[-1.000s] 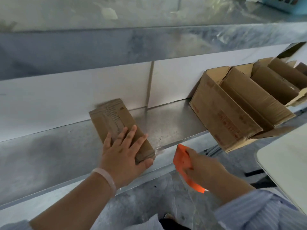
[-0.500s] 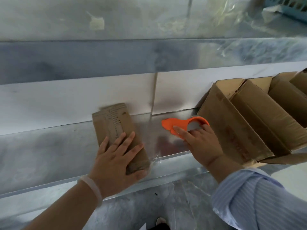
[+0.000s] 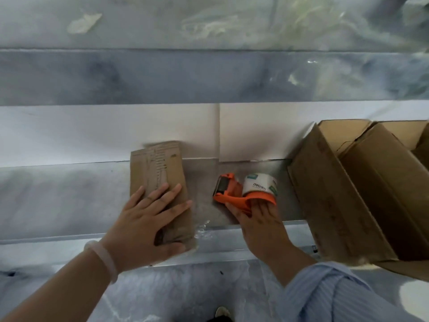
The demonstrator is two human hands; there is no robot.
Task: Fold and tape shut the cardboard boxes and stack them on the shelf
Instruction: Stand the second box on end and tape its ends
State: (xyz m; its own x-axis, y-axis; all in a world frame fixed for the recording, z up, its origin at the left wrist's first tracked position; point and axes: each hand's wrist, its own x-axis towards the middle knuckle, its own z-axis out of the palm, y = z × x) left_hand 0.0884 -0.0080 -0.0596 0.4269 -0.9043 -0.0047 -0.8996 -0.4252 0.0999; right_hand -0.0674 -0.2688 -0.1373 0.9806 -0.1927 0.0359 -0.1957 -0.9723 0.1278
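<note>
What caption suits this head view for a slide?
Left hand presses a cardboard box on the shelf; right hand holds an orange tape dispenser.

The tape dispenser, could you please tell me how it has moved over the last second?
The right hand lifted the tape dispenser from below the shelf edge up onto the shelf, beside the small box, and still holds its handle. The left hand stayed flat on the small box.

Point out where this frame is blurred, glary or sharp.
Head view: the small box smears at its far edge, while the tape dispenser label reads clearly; plastic film on the upper shelf catches pale glare.
</note>
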